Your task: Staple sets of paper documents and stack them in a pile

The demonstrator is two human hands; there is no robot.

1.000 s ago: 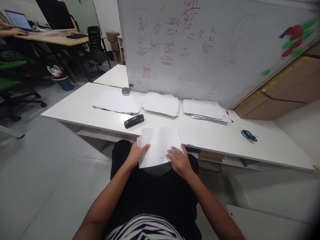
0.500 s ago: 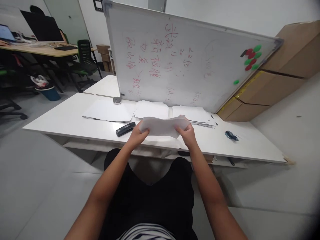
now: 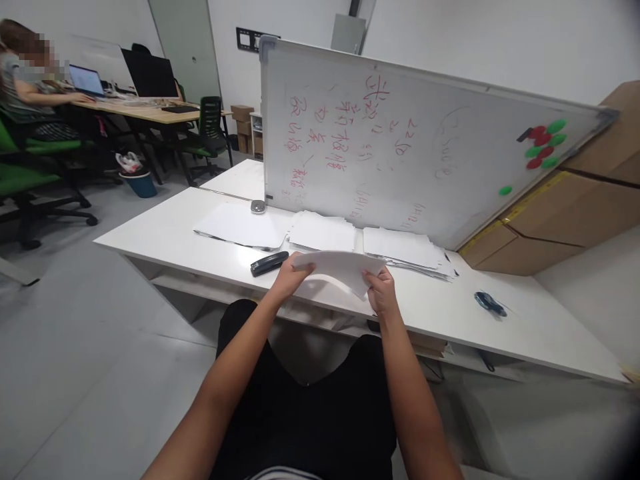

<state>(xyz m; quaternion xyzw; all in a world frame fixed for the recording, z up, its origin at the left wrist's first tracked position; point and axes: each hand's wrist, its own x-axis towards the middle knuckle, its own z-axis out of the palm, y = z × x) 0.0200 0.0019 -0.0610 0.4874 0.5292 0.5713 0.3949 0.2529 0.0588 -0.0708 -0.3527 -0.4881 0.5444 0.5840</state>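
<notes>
I hold a thin sheaf of white paper (image 3: 336, 267) above the near edge of the white table (image 3: 165, 230). My left hand (image 3: 289, 279) pinches its left edge, fingers closed. My right hand (image 3: 381, 293) grips its right corner, which droops a little. A black stapler (image 3: 269, 263) lies on the table just left of my left hand. Behind the sheaf lie three piles of white paper: a left pile (image 3: 241, 225), a middle pile (image 3: 323, 232) and a right pile (image 3: 405, 247).
A whiteboard (image 3: 400, 147) with red writing and red and green magnets leans at the back of the table. A blue-black tool (image 3: 489, 303) lies at the right. A small round grey object (image 3: 257, 207) sits by the board. Another person works at a far-left desk (image 3: 135, 110). Cardboard boxes (image 3: 570, 207) stand right.
Both hands lifted the paper sheaf from my lap edge up over the table. The camera tilted upward, and now it has shifted slightly left.
</notes>
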